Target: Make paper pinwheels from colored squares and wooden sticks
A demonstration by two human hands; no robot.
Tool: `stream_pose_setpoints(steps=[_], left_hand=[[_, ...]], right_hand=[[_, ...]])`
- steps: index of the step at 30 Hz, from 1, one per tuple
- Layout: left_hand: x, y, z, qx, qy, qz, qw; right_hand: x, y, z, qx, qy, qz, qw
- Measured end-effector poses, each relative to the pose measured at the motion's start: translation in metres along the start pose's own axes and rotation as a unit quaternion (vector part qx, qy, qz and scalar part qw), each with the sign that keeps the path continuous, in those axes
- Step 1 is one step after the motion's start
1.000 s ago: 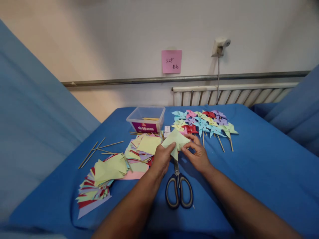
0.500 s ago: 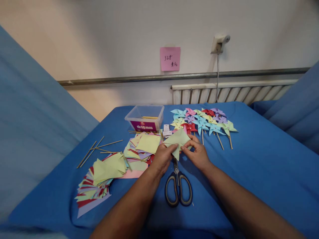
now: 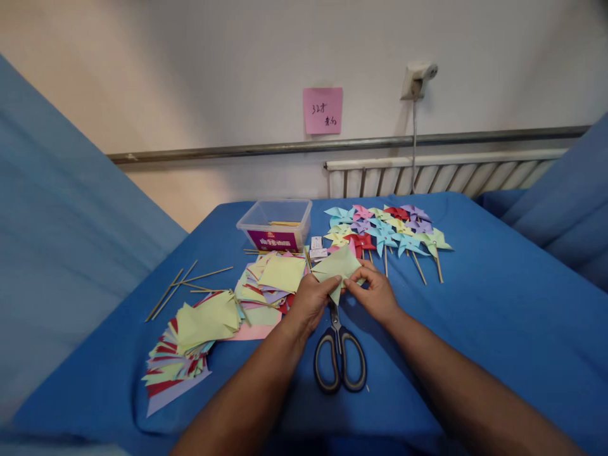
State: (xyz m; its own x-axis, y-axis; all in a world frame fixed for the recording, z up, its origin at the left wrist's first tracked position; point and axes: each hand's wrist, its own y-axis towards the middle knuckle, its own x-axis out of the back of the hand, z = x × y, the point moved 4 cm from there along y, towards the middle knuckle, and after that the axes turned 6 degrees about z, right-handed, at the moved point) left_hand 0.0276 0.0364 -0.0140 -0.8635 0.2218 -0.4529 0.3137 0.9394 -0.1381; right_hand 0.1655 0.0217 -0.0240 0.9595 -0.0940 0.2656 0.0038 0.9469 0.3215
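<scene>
From my remote seat, I see scissors (image 3: 338, 346) nearest on the blue-covered counter (image 3: 475, 354). Just beyond, I have the left hand (image 3: 311, 299) and right hand (image 3: 379, 292) each in a pinching grip on opposite sides of a pale green sheet (image 3: 336, 263), held up over the blades. Farther off, I make out a clear box (image 3: 273, 240), pinwheels (image 3: 384, 235) to its right, then a pink note (image 3: 323, 111).
</scene>
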Motion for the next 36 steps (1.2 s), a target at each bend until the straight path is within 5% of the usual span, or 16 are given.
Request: stream_pose_setpoints(steps=[22, 28, 33, 36], left_hand=[[0.011, 0.004, 0.004, -0.006, 0.084, -0.012, 0.996], [0.025, 0.007, 0.0, -0.001, 0.179, -0.079, 0.981], [0.016, 0.005, -0.012, -0.008, 0.228, -0.013, 0.974], [0.008, 0.001, -0.018, -0.016, 0.273, 0.047, 0.961]], right_hand=[[-0.004, 0.0, -0.005, -0.009, -0.017, 0.015, 1.0], [0.002, 0.004, -0.017, -0.047, 0.103, -0.048, 0.992], [0.017, 0.013, -0.024, -0.065, 0.184, -0.072, 0.978], [0.019, 0.014, -0.022, -0.082, 0.182, -0.01, 0.98]])
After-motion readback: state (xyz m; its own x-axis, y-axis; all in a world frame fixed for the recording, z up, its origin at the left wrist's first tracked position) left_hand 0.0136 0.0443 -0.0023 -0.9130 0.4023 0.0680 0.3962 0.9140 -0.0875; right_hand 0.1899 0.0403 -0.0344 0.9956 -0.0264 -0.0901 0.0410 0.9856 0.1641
